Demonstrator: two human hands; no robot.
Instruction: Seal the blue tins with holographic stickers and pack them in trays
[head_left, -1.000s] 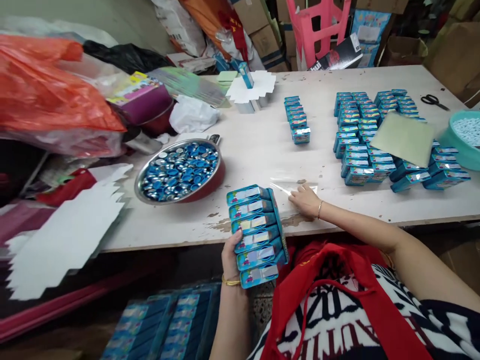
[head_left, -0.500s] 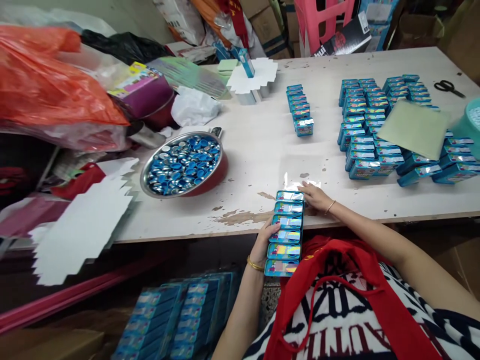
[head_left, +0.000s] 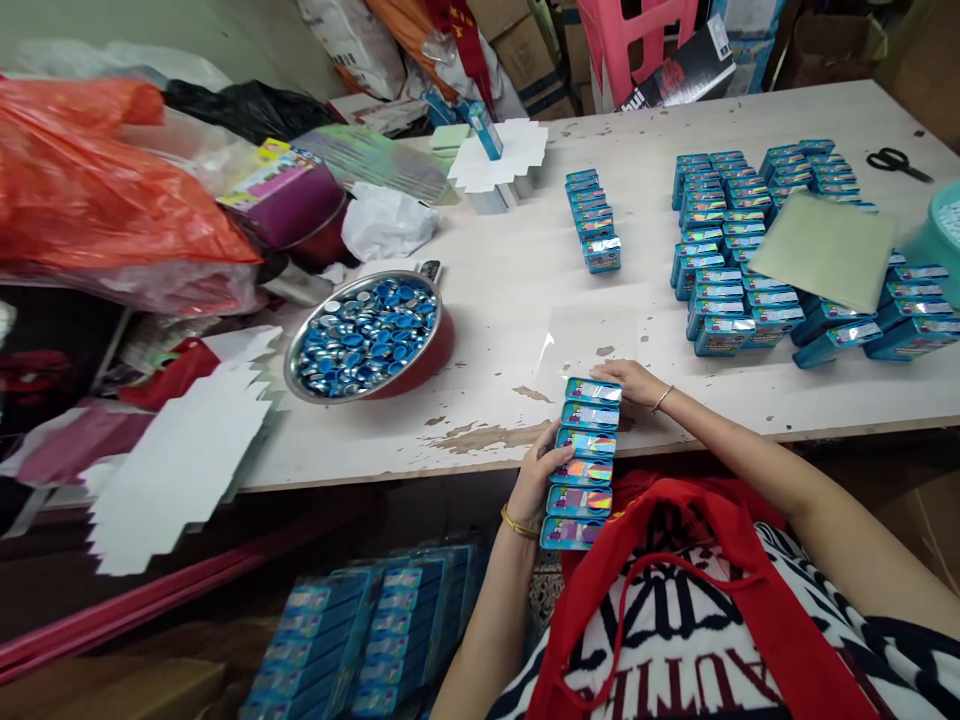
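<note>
A row of several small blue boxes with shiny labels lies in my left hand, whose thumb presses across the top and whose fingers are hidden underneath. My right hand is at the far end of this row, just over the table's front edge. Its fingers are bent at the near edge of a clear plastic bag, which lies flat on the tabletop and shows mainly by its glare. The fingertips seem to pinch the bag's edge, partly hidden by the boxes.
A steel bowl full of blue and silver caps stands to the left. Rows of blue boxes fill the right, under a pale green sheet. A shorter row, scissors and white card sheets are also here.
The row of boxes and my left hand have shifted slightly right, closer to my right hand. The raised edge of the plastic bag now lies flatter.
</note>
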